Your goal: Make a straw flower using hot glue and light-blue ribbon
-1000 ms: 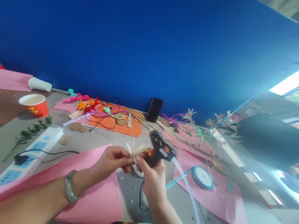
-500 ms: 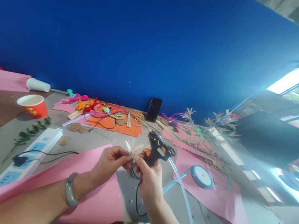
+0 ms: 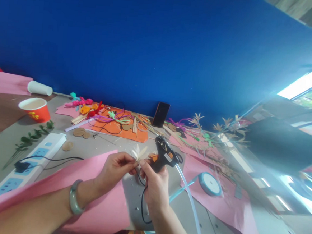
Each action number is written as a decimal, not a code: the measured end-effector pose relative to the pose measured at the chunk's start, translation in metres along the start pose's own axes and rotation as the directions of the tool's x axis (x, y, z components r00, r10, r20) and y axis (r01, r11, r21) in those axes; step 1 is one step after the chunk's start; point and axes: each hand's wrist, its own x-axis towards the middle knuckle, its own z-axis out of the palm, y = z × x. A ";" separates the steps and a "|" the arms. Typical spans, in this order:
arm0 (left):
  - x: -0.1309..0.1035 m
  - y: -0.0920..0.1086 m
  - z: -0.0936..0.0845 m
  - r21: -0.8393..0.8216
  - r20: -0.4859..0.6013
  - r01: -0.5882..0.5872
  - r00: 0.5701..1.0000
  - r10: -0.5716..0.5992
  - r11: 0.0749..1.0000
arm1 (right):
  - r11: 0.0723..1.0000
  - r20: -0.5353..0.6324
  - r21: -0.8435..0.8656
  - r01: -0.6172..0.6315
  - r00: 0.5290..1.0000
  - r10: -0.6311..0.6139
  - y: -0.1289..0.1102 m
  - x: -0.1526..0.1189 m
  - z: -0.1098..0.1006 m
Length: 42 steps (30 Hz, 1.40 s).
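A small pale petalled piece (image 3: 140, 153) is pinched between the fingertips of my left hand (image 3: 116, 168) and my right hand (image 3: 156, 183), which meet near the middle of the table. My right hand also holds a black glue gun (image 3: 164, 154) with an orange trigger, its nozzle pointing up and away. A long translucent glue stick (image 3: 189, 200) hangs from the back of the gun. The petals partly hide behind my fingers, so their base is not clear.
Pink paper (image 3: 103, 203) lies under my left arm, beside a white power strip (image 3: 38, 158). A red paper cup (image 3: 34, 110) stands at left. A ribbon roll (image 3: 210, 183) lies at right. Behind are a phone (image 3: 161, 114), orange paper (image 3: 141, 135) and dried flowers (image 3: 197, 119).
The petalled piece has turned in my fingertips and its petals stand more upright. Both hands stay nearly in place, and the glue gun is still in my right hand.
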 end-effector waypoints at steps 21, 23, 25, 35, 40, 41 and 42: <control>0.002 -0.003 -0.004 -0.005 0.036 0.032 0.999 -0.032 0.999 | 1.000 0.025 -0.007 0.012 1.000 -0.012 0.000 0.000 -0.003; 0.002 -0.003 -0.004 0.018 0.044 0.028 0.999 -0.028 0.999 | 1.000 0.023 -0.018 0.014 1.000 -0.014 0.000 0.001 -0.004; 0.002 -0.002 -0.005 0.047 0.048 0.022 0.999 -0.024 0.999 | 0.999 0.014 -0.037 0.014 1.000 -0.013 0.000 0.001 -0.004; 0.002 0.001 -0.006 0.096 0.042 -0.006 0.999 0.002 0.995 | 1.000 0.020 -0.005 -0.020 1.000 0.020 0.002 0.001 -0.006; 0.002 0.000 -0.007 0.119 0.046 -0.019 0.999 0.013 0.993 | 1.000 0.009 0.012 -0.029 1.000 0.028 0.002 -0.001 -0.006; 0.002 0.000 -0.008 0.129 0.048 -0.027 0.999 0.021 0.991 | 1.000 0.008 0.014 -0.028 1.000 0.028 0.002 -0.001 -0.006; 0.002 0.000 -0.008 0.139 0.048 -0.033 0.998 0.026 0.990 | 1.000 0.006 0.016 -0.026 1.000 0.026 0.002 -0.002 -0.006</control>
